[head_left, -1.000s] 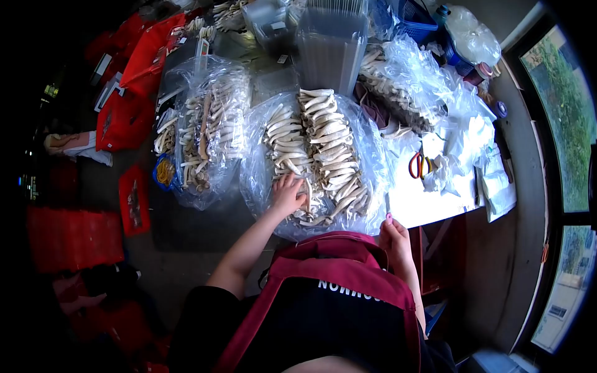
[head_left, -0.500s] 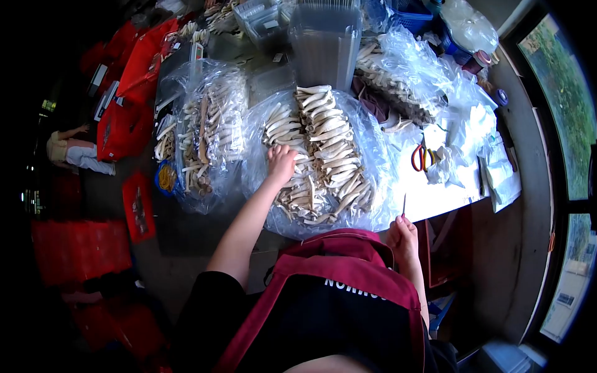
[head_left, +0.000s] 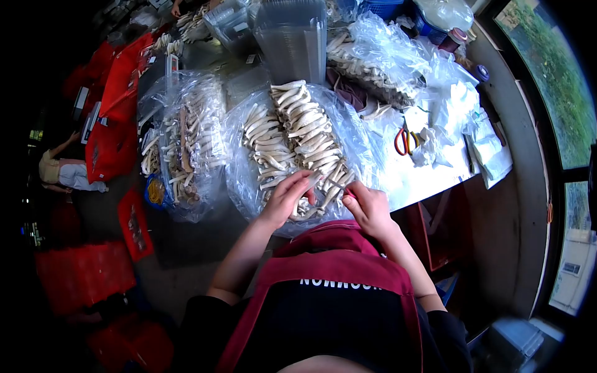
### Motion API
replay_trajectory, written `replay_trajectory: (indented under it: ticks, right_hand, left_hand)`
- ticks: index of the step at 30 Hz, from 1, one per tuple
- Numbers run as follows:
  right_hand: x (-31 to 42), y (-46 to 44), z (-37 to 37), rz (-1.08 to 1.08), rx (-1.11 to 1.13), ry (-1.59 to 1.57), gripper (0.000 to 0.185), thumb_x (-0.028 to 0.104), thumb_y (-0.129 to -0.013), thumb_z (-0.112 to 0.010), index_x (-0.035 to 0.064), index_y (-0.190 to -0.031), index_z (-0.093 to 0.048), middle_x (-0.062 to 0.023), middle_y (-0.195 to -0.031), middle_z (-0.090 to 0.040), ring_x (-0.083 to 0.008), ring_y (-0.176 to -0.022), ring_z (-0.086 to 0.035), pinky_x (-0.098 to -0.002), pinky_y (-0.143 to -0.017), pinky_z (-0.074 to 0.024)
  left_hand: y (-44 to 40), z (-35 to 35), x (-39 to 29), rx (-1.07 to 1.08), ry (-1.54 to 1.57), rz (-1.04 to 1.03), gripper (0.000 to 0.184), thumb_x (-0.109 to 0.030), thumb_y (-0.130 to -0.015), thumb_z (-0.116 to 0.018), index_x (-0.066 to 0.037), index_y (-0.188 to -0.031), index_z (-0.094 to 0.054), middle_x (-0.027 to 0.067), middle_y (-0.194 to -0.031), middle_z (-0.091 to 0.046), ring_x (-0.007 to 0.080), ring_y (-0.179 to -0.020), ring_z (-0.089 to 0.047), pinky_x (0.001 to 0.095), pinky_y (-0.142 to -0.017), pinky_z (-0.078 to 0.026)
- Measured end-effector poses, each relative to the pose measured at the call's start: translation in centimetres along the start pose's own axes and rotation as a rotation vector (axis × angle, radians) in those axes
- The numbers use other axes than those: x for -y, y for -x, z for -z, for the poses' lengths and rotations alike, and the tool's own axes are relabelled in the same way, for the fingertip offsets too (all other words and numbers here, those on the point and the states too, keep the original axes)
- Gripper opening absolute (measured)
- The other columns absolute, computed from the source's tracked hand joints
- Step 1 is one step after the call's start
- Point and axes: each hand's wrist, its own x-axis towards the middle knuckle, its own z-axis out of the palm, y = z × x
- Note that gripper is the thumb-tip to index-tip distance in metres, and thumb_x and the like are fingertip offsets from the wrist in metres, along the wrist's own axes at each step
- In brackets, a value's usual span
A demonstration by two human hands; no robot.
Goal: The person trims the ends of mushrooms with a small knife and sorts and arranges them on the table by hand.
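Observation:
My left hand (head_left: 287, 200) is closed with its fingertips around a pale mushroom (head_left: 315, 178), mostly hidden by the fingers. In my right hand (head_left: 370, 208) is a small knife (head_left: 336, 184) with a reddish handle, its thin blade pointing toward the mushroom. I cannot tell whether the blade touches it. Both hands are over the near end of an open clear plastic bag (head_left: 239, 180), where long pale mushrooms (head_left: 305, 127) lie in two stacked rows.
A second bag of mushrooms (head_left: 202, 130) lies to the left, beside a blue dish of rubber bands (head_left: 155, 191). Stacked clear plastic boxes (head_left: 291, 43) stand behind. To the right are scissors (head_left: 405, 142) and crumpled plastic. Red crates (head_left: 115, 146) and another person (head_left: 68, 171) are at far left.
My left hand has come back from the mushroom rows toward me with a mushroom. My right hand has moved up and left with the knife, close to the left. The view has shifted slightly.

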Motion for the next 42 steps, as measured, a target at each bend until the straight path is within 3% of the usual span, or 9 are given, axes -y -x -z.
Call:
replay_trajectory:
  ticks: [7, 11, 20, 23, 25, 31, 40, 42]
  right_hand:
    - [0.4, -0.7, -0.2, 0.099, -0.015, 0.018, 0.029, 0.035, -0.086, -0.047, 0.0068, -0.083, -0.049, -0.0113, -0.059, -0.052, -0.029, -0.053, -0.054, -0.0377, -0.047, -0.0401]
    - [0.4, -0.7, 0.1, 0.174, -0.133, 0.013, 0.028, 0.035, -0.086, -0.048, 0.007, -0.081, -0.049, -0.0105, -0.058, -0.05, -0.0289, -0.053, -0.054, -0.0368, -0.047, -0.0411]
    - [-0.6, -0.2, 0.5, 0.216, -0.144, 0.047, 0.028, 0.034, -0.085, -0.048, 0.0072, -0.077, -0.048, -0.0098, -0.059, -0.049, -0.029, -0.051, -0.052, -0.0372, -0.046, -0.0397]
    - [-2.0, 0.0, 0.7, 0.145, -0.181, 0.087, 0.027, 0.033, -0.085, -0.047, 0.0077, -0.077, -0.049, -0.0102, -0.057, -0.049, -0.0292, -0.051, -0.053, -0.0382, -0.046, -0.0391]
    - [-3.2, 0.7, 0.6, -0.044, -0.215, 0.116, 0.024, 0.029, -0.086, -0.047, 0.0067, -0.077, -0.05, -0.0108, -0.056, -0.05, -0.0295, -0.051, -0.053, -0.0381, -0.047, -0.0398]
    - [-1.0, 0.9, 1.1, 0.113, -0.253, -0.023, 0.022, 0.027, -0.082, -0.051, 0.0061, -0.074, -0.05, -0.0089, -0.054, -0.048, -0.0274, -0.048, -0.051, -0.0364, -0.046, -0.0391]
    - [0.6, -0.2, 0.5, 0.167, -0.268, 0.044, 0.023, 0.028, -0.082, -0.052, 0.0074, -0.074, -0.049, -0.0086, -0.055, -0.049, -0.0269, -0.048, -0.052, -0.0351, -0.044, -0.0392]
    - [0.7, -0.2, 0.4, 0.167, -0.264, 0.046, 0.023, 0.029, -0.082, -0.053, 0.0071, -0.075, -0.049, -0.009, -0.055, -0.049, -0.0273, -0.048, -0.052, -0.0357, -0.045, -0.0391]
  left_hand:
    - [0.6, -3.6, -0.8, 0.02, -0.121, -0.078, 0.023, -0.018, -0.093, -0.038, -0.001, -0.104, -0.05, -0.0004, -0.068, -0.047, 0.0059, -0.062, -0.046, 0.0195, -0.06, -0.038]
    - [0.4, -4.2, -1.2, 0.051, -0.249, -0.101, 0.022, -0.017, -0.093, -0.038, -0.002, -0.101, -0.052, -0.0018, -0.067, -0.046, 0.0044, -0.057, -0.042, 0.0185, -0.054, -0.035]
    - [0.6, -5.3, -2.0, 0.029, -0.274, -0.046, 0.023, -0.018, -0.093, -0.039, -0.001, -0.099, -0.052, -0.0022, -0.066, -0.044, 0.0036, -0.055, -0.038, 0.0177, -0.051, -0.033]
    - [0.0, -4.4, -1.8, 0.089, -0.112, 0.01, 0.03, -0.022, -0.093, -0.039, 0.004, -0.101, -0.051, -0.0004, -0.067, -0.044, 0.0056, -0.055, -0.037, 0.019, -0.053, -0.033]
    - [0.0, -4.7, -2.6, 0.057, -0.091, 0.018, 0.032, -0.023, -0.093, -0.039, 0.005, -0.099, -0.052, -0.0002, -0.067, -0.043, 0.0062, -0.054, -0.036, 0.0191, -0.054, -0.032]
    - [-0.3, -4.9, -2.6, 0.063, -0.068, 0.057, 0.028, -0.023, -0.092, -0.041, 0.001, -0.1, -0.051, 0.0001, -0.071, -0.046, 0.006, -0.058, -0.039, 0.0182, -0.055, -0.033]
    - [0.1, -6.3, -1.9, -0.073, -0.29, -0.17, 0.019, -0.01, -0.086, -0.053, -0.001, -0.101, -0.046, -0.0009, -0.076, -0.05, 0.0044, -0.067, -0.046, 0.0185, -0.059, -0.038]
    - [0.3, -6.1, -1.9, -0.103, -0.46, -0.25, 0.018, -0.007, -0.084, -0.054, -0.001, -0.1, -0.047, 0.0005, -0.08, -0.051, 0.0049, -0.07, -0.047, 0.0194, -0.062, -0.04]
